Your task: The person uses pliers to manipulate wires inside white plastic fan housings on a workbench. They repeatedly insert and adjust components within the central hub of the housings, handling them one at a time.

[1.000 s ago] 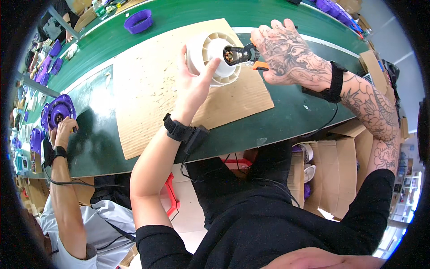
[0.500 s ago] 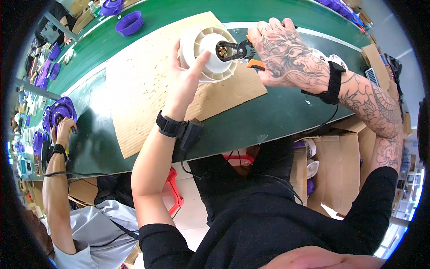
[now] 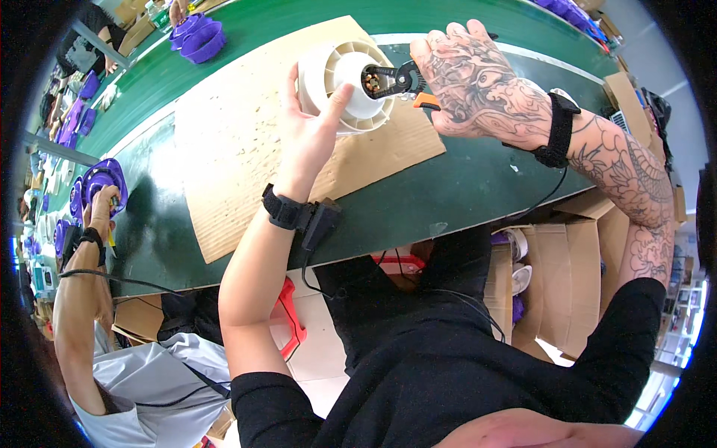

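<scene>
My left hand (image 3: pixel 314 134) is closed around a round white plastic housing (image 3: pixel 349 66) with radial ribs, its thumb lying across the central hub. The housing is tilted so the hub's hole faces right, and small copper-coloured parts (image 3: pixel 371 81) show inside. In my right hand (image 3: pixel 474 86) I grip pliers (image 3: pixel 405 78) with black jaws and orange handles. The jaw tips reach into the hub's hole; what they pinch, if anything, is too small to tell. A flat cardboard sheet (image 3: pixel 231 172) lies beneath the housing.
A green bench (image 3: pixel 388 205) carries the cardboard. At far left a co-worker's hand (image 3: pixel 103 203) works on a purple part (image 3: pixel 118 178). Purple bowls (image 3: pixel 203 45) stand at the back, another person's hand (image 3: pixel 178 10) at them. Open cardboard boxes (image 3: pixel 564 272) are below the bench at right.
The pliers and my right hand have shifted slightly, their jaws still in the hub. At the back, a hand has appeared and purple bowls now sit together. The co-worker's arm at left has moved.
</scene>
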`<move>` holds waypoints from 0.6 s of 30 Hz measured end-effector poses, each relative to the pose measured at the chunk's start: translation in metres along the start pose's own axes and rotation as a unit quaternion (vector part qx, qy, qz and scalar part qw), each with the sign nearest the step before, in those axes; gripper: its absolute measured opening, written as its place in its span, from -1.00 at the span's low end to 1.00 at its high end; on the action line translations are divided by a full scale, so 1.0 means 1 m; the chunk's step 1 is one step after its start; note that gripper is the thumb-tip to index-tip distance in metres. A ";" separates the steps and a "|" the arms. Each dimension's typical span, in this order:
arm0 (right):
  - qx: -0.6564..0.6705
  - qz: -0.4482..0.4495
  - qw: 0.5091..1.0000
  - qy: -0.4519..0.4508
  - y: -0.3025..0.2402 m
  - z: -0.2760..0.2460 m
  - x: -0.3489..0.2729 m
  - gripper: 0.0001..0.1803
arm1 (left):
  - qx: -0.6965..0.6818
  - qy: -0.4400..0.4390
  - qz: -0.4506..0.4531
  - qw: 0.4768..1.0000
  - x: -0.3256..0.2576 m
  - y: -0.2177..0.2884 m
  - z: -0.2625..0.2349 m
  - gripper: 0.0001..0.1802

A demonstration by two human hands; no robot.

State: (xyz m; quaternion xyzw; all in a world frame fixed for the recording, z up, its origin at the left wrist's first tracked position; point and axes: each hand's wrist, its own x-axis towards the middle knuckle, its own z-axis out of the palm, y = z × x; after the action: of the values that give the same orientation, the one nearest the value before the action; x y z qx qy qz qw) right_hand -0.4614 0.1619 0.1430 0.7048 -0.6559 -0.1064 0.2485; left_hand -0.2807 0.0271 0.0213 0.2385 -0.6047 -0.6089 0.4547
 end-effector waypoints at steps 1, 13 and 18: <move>0.000 0.013 0.999 -0.030 -0.002 -0.005 0.001 -0.35 | 0.019 0.002 0.010 1.000 -0.002 0.003 0.001 -0.03; -0.005 0.008 1.000 0.006 -0.007 -0.007 0.002 -0.35 | 0.062 0.002 0.082 0.995 0.006 0.006 -0.003 -0.14; -0.005 0.001 1.000 -0.004 -0.008 -0.013 0.005 -0.34 | 0.031 0.012 0.050 0.998 0.008 0.003 -0.003 -0.13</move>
State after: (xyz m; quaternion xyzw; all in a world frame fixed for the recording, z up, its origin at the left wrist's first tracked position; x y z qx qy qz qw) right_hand -0.4476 0.1597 0.1517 0.7024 -0.6571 -0.1120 0.2495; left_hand -0.2809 0.0198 0.0261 0.2288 -0.6287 -0.5637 0.4844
